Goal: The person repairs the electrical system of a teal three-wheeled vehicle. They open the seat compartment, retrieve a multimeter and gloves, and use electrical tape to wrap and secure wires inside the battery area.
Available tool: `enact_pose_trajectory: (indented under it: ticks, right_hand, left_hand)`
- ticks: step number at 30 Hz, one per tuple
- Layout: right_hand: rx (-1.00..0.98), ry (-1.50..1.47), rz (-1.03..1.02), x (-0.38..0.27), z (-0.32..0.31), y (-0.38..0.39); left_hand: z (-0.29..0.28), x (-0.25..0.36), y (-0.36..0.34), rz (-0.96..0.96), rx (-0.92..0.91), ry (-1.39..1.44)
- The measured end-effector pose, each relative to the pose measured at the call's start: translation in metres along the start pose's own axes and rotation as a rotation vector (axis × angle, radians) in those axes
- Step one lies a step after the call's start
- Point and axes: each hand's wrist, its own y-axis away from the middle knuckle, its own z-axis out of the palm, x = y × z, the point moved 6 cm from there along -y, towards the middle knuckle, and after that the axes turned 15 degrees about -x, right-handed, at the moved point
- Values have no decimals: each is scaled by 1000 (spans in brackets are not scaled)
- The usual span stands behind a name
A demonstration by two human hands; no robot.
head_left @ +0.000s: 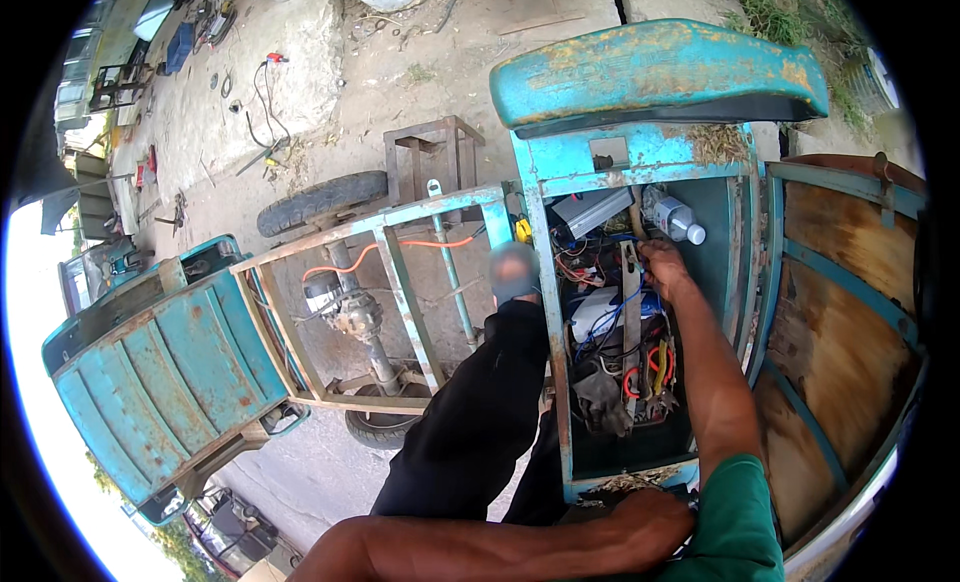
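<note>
My right hand (664, 267) reaches into an open turquoise metal box (561, 382), its fingers curled beside the upper end of a long flat metal bar (631, 332). Whatever those fingers pinch is hidden. Beyond the hand lies a clear plastic bottle (676, 220) with a white cap, and to its left a silver finned box (594, 214). Below are tangled blue wires (603, 334), red-handled pliers (667, 367) and a crumpled grey glove (603, 400). My left hand (652, 524) is curled at the box's near edge, close to my green right sleeve; its fingertips are out of sight.
A turquoise seat (655, 72) rises behind the box, and a rusty panel (830, 342) stands at right. Leftward runs a vehicle frame (405, 302) with an axle, tyres and an orange cable (425, 244). My foot (513, 274) rests by it. A turquoise truck bed (165, 367) lies far left.
</note>
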Motion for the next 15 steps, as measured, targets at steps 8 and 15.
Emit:
enact_pose_trajectory:
  ticks: [8,15]
  right_hand:
    - [11,11,-30,-23,13,0]
    - [205,282,-321,-33,7,8]
  left_hand:
    - [-26,14,43,107,228,35]
    - [11,-1,-1,-6,197,85]
